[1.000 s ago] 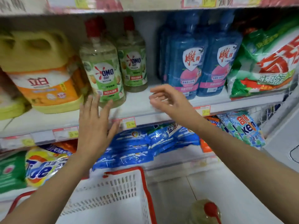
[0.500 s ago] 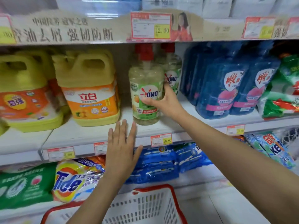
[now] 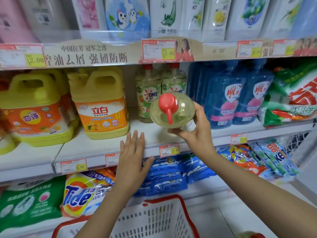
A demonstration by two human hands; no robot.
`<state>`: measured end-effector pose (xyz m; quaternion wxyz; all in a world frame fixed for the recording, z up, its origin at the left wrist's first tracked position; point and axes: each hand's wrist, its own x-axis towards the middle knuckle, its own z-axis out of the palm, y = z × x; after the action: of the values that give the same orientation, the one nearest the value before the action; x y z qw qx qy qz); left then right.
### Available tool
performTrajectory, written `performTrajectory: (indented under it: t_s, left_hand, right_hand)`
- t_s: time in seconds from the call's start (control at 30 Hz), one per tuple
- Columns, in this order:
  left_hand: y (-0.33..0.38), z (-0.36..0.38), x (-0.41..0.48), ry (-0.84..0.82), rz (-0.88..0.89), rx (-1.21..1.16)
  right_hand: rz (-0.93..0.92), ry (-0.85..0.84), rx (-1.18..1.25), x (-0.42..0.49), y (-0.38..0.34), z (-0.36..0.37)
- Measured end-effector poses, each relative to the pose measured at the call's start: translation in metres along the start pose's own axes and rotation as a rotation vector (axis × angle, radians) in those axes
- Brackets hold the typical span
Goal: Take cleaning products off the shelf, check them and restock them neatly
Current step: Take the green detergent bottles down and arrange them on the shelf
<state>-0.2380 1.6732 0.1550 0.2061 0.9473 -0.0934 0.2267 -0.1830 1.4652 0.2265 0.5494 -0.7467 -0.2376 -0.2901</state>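
Note:
My right hand [image 3: 197,131] grips a clear yellowish OMO dish-soap bottle [image 3: 181,112] with a red pump cap, tipped so its top points at me, just in front of the middle shelf [image 3: 96,152]. Two more OMO bottles [image 3: 148,93] stand upright behind it. My left hand [image 3: 133,160] hovers flat and open at the shelf's front edge, left of and below the held bottle, holding nothing.
Yellow detergent jugs [image 3: 101,103] stand left of the OMO bottles, blue bottles [image 3: 240,95] to the right. Bagged powders fill the lower shelf [image 3: 80,194]. A white basket with a red rim [image 3: 154,219] sits below my arms. Refill pouches [image 3: 127,14] line the top shelf.
My right hand reached to the front OMO bottle, took hold of it and has pulled it off the shelf, tipping it toward me. The left hand stayed near the shelf edge.

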Motion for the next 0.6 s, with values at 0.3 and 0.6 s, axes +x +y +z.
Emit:
performTrajectory:
  t_s: [0.3, 0.6]
  left_hand:
    - [0.118, -0.026, -0.012, -0.099, -0.165, -0.916]
    - [0.174, 0.001, -0.062, -0.386, -0.54, -1.158]
  right_hand:
    - [0.277, -0.015, 0.18, -0.045, -0.046, -0.082]
    - [0.85, -0.283, 0.546, -0.101, -0.009, -0.131]
